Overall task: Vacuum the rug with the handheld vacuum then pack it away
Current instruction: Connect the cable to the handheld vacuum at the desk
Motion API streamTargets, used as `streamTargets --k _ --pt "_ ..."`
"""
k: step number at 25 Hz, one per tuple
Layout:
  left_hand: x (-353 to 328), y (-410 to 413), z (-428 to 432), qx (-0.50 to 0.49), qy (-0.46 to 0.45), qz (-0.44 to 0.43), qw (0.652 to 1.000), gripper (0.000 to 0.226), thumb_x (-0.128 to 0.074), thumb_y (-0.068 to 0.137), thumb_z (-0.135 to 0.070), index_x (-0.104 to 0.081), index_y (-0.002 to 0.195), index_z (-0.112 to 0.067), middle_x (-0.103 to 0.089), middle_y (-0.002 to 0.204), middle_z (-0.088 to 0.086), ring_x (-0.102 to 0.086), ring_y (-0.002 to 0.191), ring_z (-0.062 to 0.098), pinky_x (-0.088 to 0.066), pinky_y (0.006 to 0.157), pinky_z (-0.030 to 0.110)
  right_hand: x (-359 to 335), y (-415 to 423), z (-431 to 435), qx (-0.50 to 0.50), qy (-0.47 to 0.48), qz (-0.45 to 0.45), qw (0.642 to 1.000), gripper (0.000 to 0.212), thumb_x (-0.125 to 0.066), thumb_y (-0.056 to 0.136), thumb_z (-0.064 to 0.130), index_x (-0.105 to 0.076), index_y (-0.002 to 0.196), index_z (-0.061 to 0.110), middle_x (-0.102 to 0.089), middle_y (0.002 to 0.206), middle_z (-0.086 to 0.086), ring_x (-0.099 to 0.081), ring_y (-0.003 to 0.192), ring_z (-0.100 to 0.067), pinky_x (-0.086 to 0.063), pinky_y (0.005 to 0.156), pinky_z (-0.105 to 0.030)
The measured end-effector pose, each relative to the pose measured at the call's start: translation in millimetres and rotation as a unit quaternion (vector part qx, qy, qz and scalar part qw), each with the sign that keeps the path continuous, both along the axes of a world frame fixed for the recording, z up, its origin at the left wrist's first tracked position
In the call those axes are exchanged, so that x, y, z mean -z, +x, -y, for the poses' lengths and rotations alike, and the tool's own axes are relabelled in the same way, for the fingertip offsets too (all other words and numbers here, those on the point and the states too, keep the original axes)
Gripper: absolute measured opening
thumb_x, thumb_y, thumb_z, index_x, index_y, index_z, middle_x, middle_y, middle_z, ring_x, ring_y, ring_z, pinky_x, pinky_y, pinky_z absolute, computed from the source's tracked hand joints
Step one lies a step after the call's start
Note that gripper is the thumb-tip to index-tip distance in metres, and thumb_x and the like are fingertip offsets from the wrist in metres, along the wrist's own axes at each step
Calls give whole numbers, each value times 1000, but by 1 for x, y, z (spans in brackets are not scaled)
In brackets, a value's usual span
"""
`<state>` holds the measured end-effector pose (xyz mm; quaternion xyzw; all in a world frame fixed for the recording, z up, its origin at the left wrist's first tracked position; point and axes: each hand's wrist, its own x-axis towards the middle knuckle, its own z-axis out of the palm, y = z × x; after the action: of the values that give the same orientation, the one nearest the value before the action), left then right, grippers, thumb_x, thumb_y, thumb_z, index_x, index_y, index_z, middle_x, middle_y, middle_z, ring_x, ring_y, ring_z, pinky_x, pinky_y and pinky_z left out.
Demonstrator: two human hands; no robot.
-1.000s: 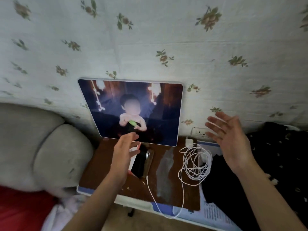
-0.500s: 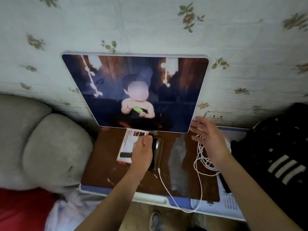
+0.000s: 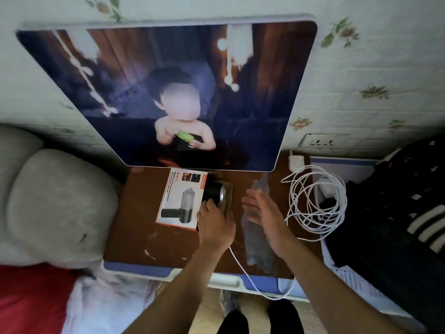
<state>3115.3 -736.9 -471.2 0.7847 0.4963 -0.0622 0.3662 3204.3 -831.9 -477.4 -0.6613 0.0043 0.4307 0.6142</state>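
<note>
Left hand [image 3: 215, 225] grips handheld vacuum [image 3: 215, 191] beside the box [image 3: 179, 201].
Right hand [image 3: 263, 213]: fingers [image 3: 251, 200] straight, empty, over the surface [image 3: 134, 227] right of the box.

The handheld vacuum [image 3: 215, 192] is a black cylinder with a silver ring; it lies on the table [image 3: 134, 225], my left hand [image 3: 214, 222] gripping its near end. Its white-and-orange box [image 3: 179, 201] lies flat just beside it.
</note>
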Motion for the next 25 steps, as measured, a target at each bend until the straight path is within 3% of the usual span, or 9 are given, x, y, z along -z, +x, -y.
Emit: streamTargets --k 3,5,10,13,17,22,25 --pt "5 11 10 2 -2 -40 999 82 -55 88 -15 -4 150 3 -10 159 23 -9 147 38 -13 120 44 17 -4 1 -13 -13 -3 1000 28 -35 106 36 -59 117 26 -64 125 -8 -61 114 -20 -47 95 -37" --pt "15 18 12 -23 4 -50 998 92 -60 85 -10 3 150 2 -5 159 24 -8 147 40 -14 118 43 23 -3 2 -16 -18 -10 1000 27 -35 106 35 -59 115 27 -65 123 -7 -61 113 -19 -48 91 -33" --pt "42 19 14 -96 52 -10 994 97 -65 76 4 -5 151 -4 -17 157 22 -18 145 38 -21 118 43 36 0 12 -18 -27 -19 999 29 -35 105 36 -61 116 27 -65 122 -5 -60 115 -20 -47 88 -31" --pt "49 16 14 -121 76 34 989 85 -64 81 0 -15 149 -2 -29 151 23 -28 141 38 -26 117 45 42 -2 24 -7 -27 -34 999 34 -37 104 39 -60 124 22 -63 128 -6 -60 116 -20 -47 81 -28" --pt "45 20 13 -135 68 50 987 77 -67 81 -7 -25 146 0 -45 140 23 -41 131 38 -34 112 47 40 -1 38 6 -26 -37 999 25 -36 106 33 -60 108 28 -65 120 -10 -62 102 -16 -47 80 -29" --pt "28 18 10 -117 33 71 990 70 -71 71 -20 -38 133 -11 -60 115 11 -61 103 32 -53 89 49 34 -2 45 25 -21 -50 998 20 -41 105 28 -61 103 24 -65 110 -8 -61 97 -19 -48 78 -31" --pt "6 13 7 -120 -24 111 986 61 -71 75 -17 -45 130 -11 -63 105 3 -64 83 21 -56 68 32 33 -7 42 12 -41 -32 999 13 -49 102 19 -62 100 24 -66 100 -5 -63 91 -18 -47 77 -33"
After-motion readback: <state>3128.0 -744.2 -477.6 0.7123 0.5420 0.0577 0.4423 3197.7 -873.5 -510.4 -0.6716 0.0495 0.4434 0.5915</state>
